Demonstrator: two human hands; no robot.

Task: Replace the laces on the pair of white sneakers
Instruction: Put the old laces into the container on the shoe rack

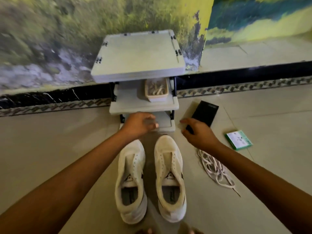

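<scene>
The two white sneakers (150, 179) stand side by side on the floor just in front of the small grey shelf rack (138, 54), both with bare eyelets, so the unlacing looks done and the fresh lacing has not begun. A loose heap of white laces (214, 168) lies on the floor to the right of the rack's base. The left hand (138, 124) reaches at the rack's lowest shelf with slack fingers holding nothing, and the right hand (199, 132) hovers just right of the rack, fingers loosely bent and empty.
</scene>
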